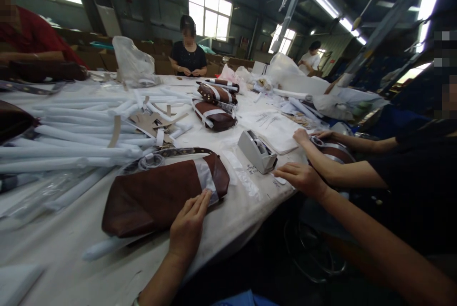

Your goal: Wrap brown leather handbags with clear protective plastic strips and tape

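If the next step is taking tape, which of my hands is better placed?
Probably your right hand: it is near the tape dispenser; your left hand touches the band on the brown bag.

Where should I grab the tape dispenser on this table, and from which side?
Probably by the long sides of the tape dispenser, coming from above: it stands upright, longer than wide, with its top partly open. The right hand is close to its near end.
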A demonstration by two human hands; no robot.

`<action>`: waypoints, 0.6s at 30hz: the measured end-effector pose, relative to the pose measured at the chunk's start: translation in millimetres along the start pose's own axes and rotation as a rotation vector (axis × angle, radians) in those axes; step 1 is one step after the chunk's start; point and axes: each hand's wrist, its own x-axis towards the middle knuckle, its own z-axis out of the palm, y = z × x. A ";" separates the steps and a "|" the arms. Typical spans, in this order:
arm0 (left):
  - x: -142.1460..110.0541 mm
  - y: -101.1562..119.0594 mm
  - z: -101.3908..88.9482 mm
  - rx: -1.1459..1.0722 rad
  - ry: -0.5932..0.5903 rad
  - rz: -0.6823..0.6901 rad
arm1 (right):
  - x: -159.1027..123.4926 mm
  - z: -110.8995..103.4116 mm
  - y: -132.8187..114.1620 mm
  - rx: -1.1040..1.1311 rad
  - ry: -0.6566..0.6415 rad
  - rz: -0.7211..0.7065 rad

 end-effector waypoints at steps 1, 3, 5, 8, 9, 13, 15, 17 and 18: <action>-0.1 0.4 -0.1 0.002 -0.005 -0.008 | 9.7 1.6 -13.4 0.003 -0.049 -0.069; -0.5 1.2 0.0 0.006 -0.014 -0.024 | 31.9 9.0 -41.6 0.028 -0.137 -0.189; -0.8 2.0 0.3 0.007 -0.018 -0.034 | 55.2 20.0 -68.5 0.100 -0.207 -0.288; -0.9 2.7 1.3 0.012 -0.022 -0.046 | 90.0 39.7 -97.9 0.211 -0.288 -0.403; -1.0 2.8 1.8 0.015 -0.025 -0.048 | 101.7 46.7 -103.8 0.217 -0.308 -0.439; -2.0 2.6 4.4 0.057 -0.022 -0.033 | 149.7 77.0 -112.4 0.088 -0.352 -0.575; -2.6 2.8 5.7 0.070 -0.004 -0.026 | 172.7 91.4 -112.7 -0.025 -0.385 -0.626; -3.0 3.1 6.8 0.063 0.016 -0.032 | 192.2 103.5 -113.6 -0.136 -0.439 -0.631; -3.1 3.4 7.2 0.057 0.023 -0.037 | 200.1 108.4 -114.5 -0.177 -0.467 -0.609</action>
